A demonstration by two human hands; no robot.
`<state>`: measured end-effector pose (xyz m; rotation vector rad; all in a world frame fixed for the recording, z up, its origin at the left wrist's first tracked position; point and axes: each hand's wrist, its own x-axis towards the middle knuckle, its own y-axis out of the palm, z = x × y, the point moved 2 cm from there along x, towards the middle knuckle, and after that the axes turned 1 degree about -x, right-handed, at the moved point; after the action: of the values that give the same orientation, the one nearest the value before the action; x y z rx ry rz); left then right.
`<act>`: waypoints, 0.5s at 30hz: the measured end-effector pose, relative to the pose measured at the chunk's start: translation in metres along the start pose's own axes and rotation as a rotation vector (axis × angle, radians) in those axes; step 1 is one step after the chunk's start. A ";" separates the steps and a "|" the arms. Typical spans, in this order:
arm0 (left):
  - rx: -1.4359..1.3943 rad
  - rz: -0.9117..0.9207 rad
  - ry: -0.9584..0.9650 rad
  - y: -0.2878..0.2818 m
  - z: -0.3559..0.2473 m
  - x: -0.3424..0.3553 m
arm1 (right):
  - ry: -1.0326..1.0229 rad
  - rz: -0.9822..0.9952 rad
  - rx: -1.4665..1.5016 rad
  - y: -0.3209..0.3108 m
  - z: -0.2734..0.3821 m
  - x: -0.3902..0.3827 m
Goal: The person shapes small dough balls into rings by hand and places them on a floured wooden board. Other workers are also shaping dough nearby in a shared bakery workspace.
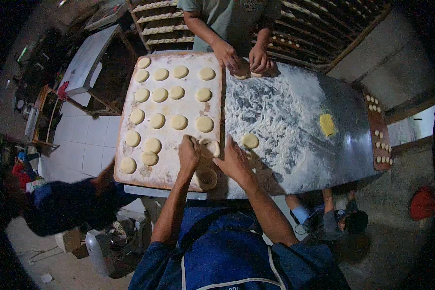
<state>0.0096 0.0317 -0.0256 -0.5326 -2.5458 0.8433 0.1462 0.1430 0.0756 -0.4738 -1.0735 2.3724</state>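
Note:
Between my two hands a pale ring of dough (216,151) is held just above the floury board (193,159). My left hand (189,153) pinches its left side, with the fingers curled. My right hand (234,158) grips the right side; part of its fingers is hard to make out. Close below lies another pale ring-shaped piece (207,187), partly in shadow. Several round flat dough pieces (179,122) sit in loose rows on the board. A single dough round (250,140) rests on the floured table, right of my right hand.
Across the table, a co-worker's hands (246,60) press dough pieces. Loose flour (270,111) covers the metal table, with a yellow piece (327,124) farther right. A tray of small dough pieces (374,130) stands at the right end. Racks (162,29) fill the back; another person's arm (104,176) is at left.

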 end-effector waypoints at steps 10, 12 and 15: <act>0.018 0.101 0.136 -0.016 -0.044 -0.003 | -0.186 -0.031 -0.279 0.014 -0.113 -0.028; 0.061 0.076 0.136 -0.013 -0.044 -0.002 | 0.016 0.003 -0.215 0.008 -0.109 -0.029; 0.013 -0.035 0.187 -0.016 -0.054 -0.008 | 0.099 0.085 -0.107 -0.009 -0.110 -0.026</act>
<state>0.0390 0.0417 0.0216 -0.5352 -2.3713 0.7601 0.2244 0.1991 0.0163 -0.6810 -1.1593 2.3456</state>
